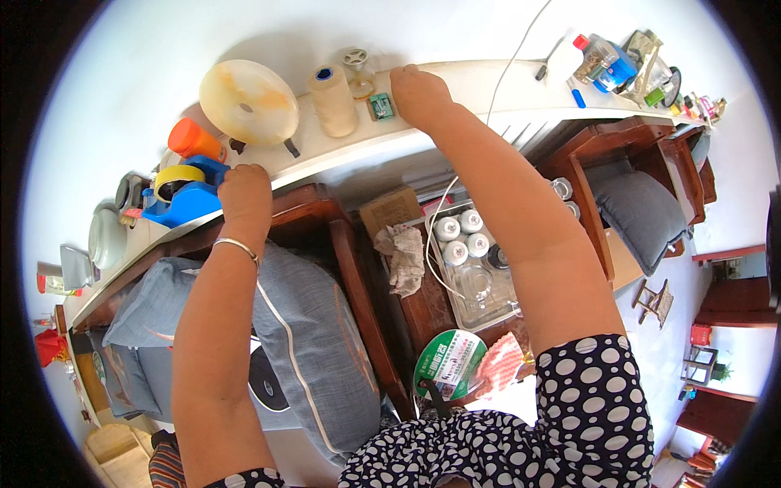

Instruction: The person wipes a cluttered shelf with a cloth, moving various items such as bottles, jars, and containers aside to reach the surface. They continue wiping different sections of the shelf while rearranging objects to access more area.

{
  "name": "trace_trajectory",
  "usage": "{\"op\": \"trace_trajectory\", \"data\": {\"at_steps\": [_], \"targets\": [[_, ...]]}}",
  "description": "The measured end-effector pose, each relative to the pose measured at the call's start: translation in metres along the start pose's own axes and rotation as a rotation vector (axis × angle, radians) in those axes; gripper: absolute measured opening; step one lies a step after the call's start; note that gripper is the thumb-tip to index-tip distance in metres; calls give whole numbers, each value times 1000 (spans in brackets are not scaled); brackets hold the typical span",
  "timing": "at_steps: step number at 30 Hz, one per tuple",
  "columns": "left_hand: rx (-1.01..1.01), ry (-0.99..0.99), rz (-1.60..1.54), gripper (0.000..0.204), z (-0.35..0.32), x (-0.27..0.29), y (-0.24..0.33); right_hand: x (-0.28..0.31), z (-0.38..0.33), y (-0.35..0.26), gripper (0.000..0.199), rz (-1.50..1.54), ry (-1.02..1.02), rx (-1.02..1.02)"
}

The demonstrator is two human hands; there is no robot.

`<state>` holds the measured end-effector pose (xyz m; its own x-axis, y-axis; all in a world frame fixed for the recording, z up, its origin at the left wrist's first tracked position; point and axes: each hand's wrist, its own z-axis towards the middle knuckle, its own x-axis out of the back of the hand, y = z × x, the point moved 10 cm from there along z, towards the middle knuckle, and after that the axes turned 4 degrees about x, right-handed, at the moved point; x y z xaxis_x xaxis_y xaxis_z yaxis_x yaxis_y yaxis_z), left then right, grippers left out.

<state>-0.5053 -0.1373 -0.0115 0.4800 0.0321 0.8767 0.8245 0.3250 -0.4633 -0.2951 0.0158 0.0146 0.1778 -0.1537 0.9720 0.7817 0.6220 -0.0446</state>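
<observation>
My left hand (246, 193) is closed at the right end of a blue tape dispenser (185, 203), which carries a roll of yellow tape (176, 180). Further right, my right hand (420, 99) rests on the white ledge (480, 85) with its fingers curled. Whatever it may hold is hidden. Just left of it lies a small green box (380, 106). Beside that stand a cone of cream thread (333, 102) and a clear plastic spool (359, 73). A round, marbled disc (250, 102) leans on the wall behind the dispenser, near an orange tub (196, 140).
Below the ledge, a wooden side table holds a clear tray (480, 285) with white cups, a grey cloth (403, 259) and a round green fan (447, 362). Grey cushions (309, 350) lie on wooden seats. A white cable (498, 81) crosses the ledge. Bottles (612, 69) stand far right.
</observation>
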Motion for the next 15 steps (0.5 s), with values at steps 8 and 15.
{"op": "trace_trajectory", "data": {"at_steps": [8, 15], "targets": [[-30, 67, 26, 12, -2, 6, 5, -21, 2, 51, 16, 357, 33, -168], [-8, 69, 30, 12, -2, 3, 1, -23, -6, 60, 15, 679, 110, -194]]}}
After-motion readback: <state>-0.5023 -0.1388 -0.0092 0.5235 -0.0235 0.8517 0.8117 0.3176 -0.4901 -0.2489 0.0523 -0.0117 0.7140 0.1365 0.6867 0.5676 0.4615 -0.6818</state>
